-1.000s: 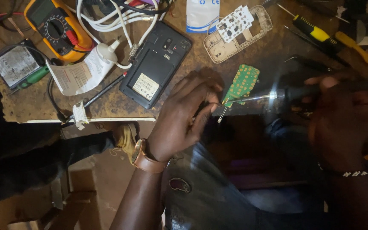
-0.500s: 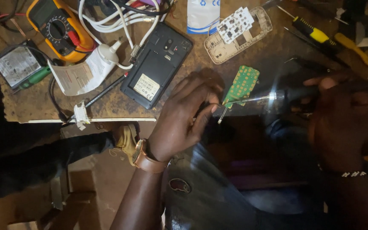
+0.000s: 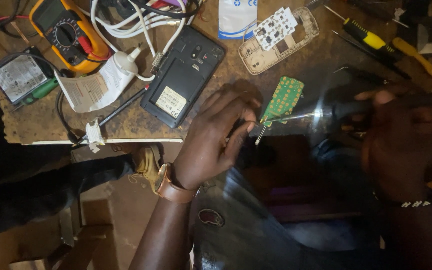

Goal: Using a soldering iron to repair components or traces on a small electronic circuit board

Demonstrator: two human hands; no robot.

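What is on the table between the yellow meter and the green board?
In the head view, a black phone, back up with its cover off, lies between the yellow meter and the green board, with white cables beside it.

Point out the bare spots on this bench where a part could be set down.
Bare wood lies between the black phone and the white phone frame, and along the bench's front edge left of the phone, below the paper. The top left, with multimeter and cables, is crowded.
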